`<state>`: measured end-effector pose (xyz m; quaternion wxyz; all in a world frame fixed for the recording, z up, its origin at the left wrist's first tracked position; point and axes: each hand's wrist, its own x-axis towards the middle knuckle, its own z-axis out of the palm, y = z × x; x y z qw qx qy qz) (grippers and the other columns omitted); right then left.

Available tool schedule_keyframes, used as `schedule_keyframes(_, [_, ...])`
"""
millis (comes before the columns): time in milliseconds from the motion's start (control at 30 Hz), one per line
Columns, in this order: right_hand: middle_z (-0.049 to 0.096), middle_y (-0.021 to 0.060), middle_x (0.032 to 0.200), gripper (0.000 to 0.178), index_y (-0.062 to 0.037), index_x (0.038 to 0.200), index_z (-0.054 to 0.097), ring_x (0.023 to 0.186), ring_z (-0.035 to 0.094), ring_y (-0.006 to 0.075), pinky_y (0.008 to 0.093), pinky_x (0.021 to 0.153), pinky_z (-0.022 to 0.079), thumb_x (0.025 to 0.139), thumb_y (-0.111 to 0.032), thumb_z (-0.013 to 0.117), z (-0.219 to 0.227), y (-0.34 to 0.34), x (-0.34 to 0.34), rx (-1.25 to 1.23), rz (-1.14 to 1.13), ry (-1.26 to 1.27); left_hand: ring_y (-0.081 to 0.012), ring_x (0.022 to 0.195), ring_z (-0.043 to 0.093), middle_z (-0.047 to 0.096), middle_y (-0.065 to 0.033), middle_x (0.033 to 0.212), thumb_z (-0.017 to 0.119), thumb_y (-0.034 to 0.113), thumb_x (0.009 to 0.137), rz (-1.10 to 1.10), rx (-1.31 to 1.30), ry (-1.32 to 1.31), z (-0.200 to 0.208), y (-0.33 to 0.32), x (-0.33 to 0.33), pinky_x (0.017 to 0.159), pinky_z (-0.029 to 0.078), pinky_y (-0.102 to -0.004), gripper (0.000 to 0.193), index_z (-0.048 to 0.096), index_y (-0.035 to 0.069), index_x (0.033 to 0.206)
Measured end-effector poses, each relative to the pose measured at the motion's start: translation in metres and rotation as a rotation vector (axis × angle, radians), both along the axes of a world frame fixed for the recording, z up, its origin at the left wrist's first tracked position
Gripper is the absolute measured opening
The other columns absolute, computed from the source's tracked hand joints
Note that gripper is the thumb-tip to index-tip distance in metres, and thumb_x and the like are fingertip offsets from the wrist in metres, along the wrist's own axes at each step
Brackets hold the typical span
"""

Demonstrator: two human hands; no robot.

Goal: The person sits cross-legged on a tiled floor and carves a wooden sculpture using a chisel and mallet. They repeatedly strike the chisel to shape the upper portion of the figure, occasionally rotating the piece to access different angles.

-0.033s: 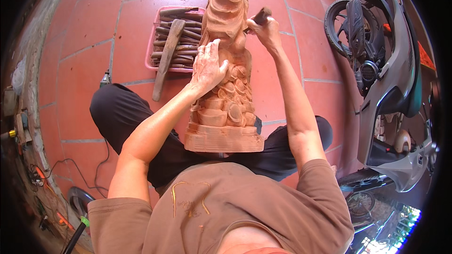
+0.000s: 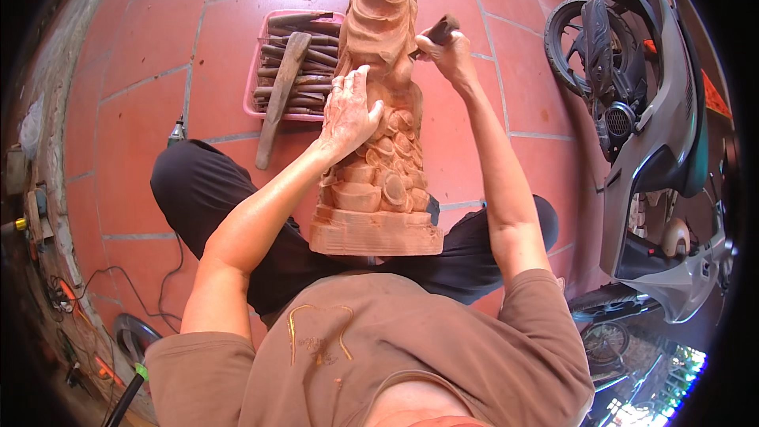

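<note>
Statue [image 2: 379,24], carved reddish-brown wood: one, set lengthwise under the left grip and just left of the right grip; draped folds beyond the left grip, clustered rounded forms on the near side of it, stepped base [image 2: 375,233] nearest the torso, between the bent legs.

Left grip [image 2: 349,115], bare hand: laid over the statue's left side, fingers extended, thumb spread away; nothing pinched.

Right grip [image 2: 451,55], bare hand: closed around a dark-handled tool [image 2: 443,28], butt end projecting past the fingers; working end, toward the statue's right edge, too hidden to identify.

Basket [image 2: 307,118], pink: one, beyond and to the left of the left grip, close beside the statue; filled with slender handled tools [image 2: 320,55], several, dark.

Wooden club [image 2: 283,95], long, flattened: one, slanting over the basket, narrower end reaching past the near rim, left of the left grip.

Floor [image 2: 158,111], red tile, pale joints: around both grips.

Scooter [image 2: 664,134], grey and black: one, well to the right of the right grip.
</note>
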<state>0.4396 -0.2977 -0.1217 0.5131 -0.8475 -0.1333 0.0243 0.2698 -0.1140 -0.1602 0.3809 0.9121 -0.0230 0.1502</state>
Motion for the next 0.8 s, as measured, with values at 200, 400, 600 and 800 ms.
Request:
schedule_keyframes(200, [0.072,0.0074,0.083,0.018,0.0024,0.096,0.07,0.072,0.071,0.0152,0.0276,0.067,0.06,0.09,-0.015,0.073,0.003,-0.005,0.002,0.21,-0.015,0.006,-0.0434,0.123,0.049,0.054,-0.0258,0.128,0.07,0.02,0.084,-0.011,-0.008,-0.001,0.0,-0.003,0.0,0.102,0.044,-0.0523,0.066,0.041,-0.001,0.14])
schedule_keyframes(400, [0.071,0.007,0.084,0.017,0.0016,0.095,0.069,0.075,0.071,0.0148,0.0281,0.07,0.06,0.09,-0.014,0.074,-0.025,0.014,-0.009,0.161,-0.151,-0.165,-0.0446,0.123,0.049,0.053,-0.0274,0.129,0.07,0.021,0.084,0.0,0.006,0.014,-0.002,0.003,0.007,0.103,0.044,-0.0525,0.068,0.04,-0.002,0.141])
schedule_keyframes(600, [0.069,0.0064,0.09,0.016,-0.0017,0.1,0.067,0.077,0.069,0.0152,0.0281,0.071,0.057,0.088,-0.009,0.073,-0.042,0.001,-0.013,0.526,-0.173,0.001,-0.0442,0.123,0.049,0.053,-0.027,0.129,0.069,0.022,0.084,0.001,0.008,0.016,-0.002,-0.001,0.006,0.102,0.044,-0.0525,0.068,0.04,-0.002,0.141])
schedule_keyframes(800, [0.07,0.0067,0.088,0.015,-0.0004,0.099,0.068,0.079,0.07,0.0155,0.0292,0.072,0.059,0.089,-0.01,0.074,-0.025,0.003,-0.025,0.454,-0.089,0.045,-0.0443,0.125,0.048,0.055,-0.0263,0.129,0.069,0.02,0.086,0.02,-0.006,0.023,-0.003,0.0,0.006,0.103,0.044,-0.0525,0.067,0.038,0.004,0.143])
